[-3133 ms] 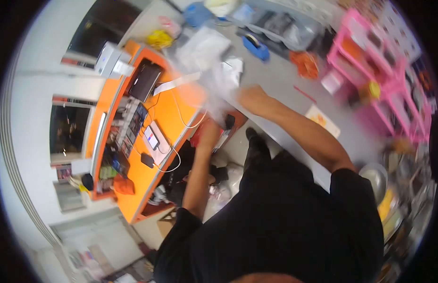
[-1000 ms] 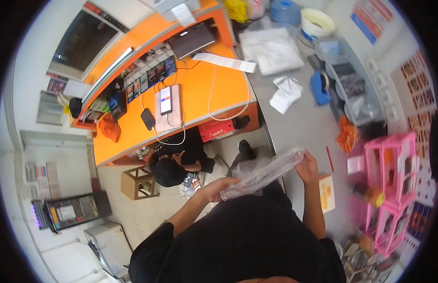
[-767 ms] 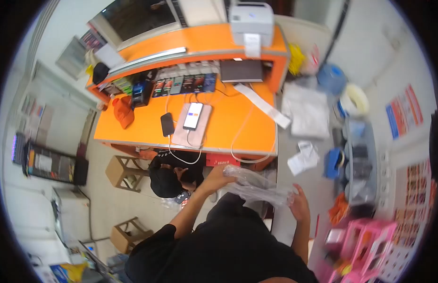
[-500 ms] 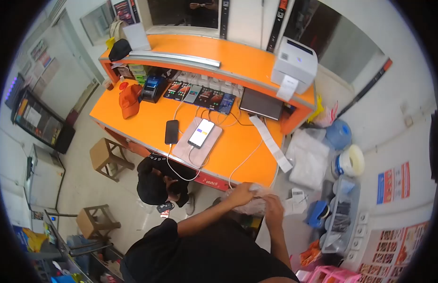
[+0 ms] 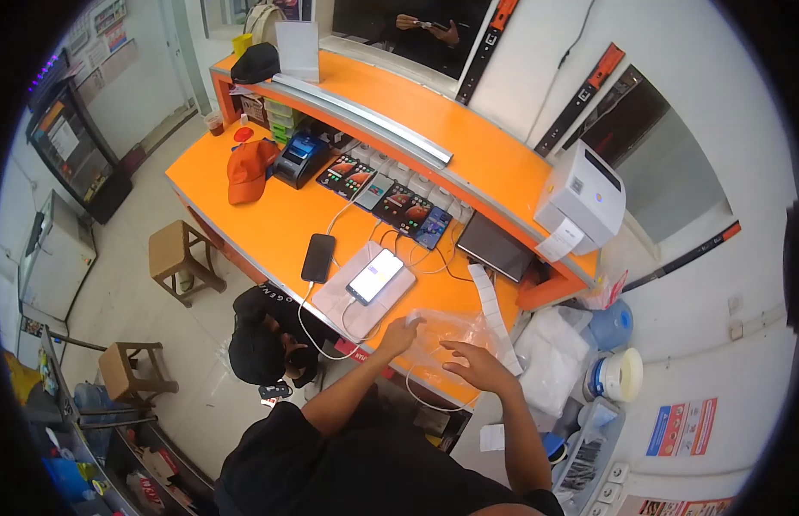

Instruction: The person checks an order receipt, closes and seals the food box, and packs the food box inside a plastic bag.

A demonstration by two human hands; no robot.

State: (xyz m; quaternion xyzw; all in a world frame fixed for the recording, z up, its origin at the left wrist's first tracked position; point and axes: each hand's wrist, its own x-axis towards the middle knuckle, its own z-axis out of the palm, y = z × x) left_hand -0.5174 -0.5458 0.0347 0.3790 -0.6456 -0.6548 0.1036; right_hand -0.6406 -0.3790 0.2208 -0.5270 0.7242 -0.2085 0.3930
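At the front edge of the orange desk, a clear plastic bag [image 5: 451, 325] lies spread out flat. My left hand [image 5: 400, 336] is closed on the bag's upper left corner. Over its lower right part is my right hand [image 5: 478, 367], fingers apart and holding nothing; whether it touches the film I cannot tell. Left of the bag, a phone with a lit white screen [image 5: 375, 275] rests on a pinkish pad [image 5: 337, 303], with a cable plugged in. A white label strip [image 5: 494, 311] runs down behind the bag's right side.
A dark phone [image 5: 318, 258] charges near the front edge. Several phones line the back, by a card terminal [image 5: 301, 160] and an orange cap [image 5: 250, 172]. A label printer [image 5: 580, 199] stands on the shelf. White plastic packs [image 5: 550, 361] lie right. A person [image 5: 266, 344] crouches left.
The bag, bunched between both hands before, is now opened out on the desk. My hands have moved forward over the desktop, and the right hand's fingers have spread. The view has turned.
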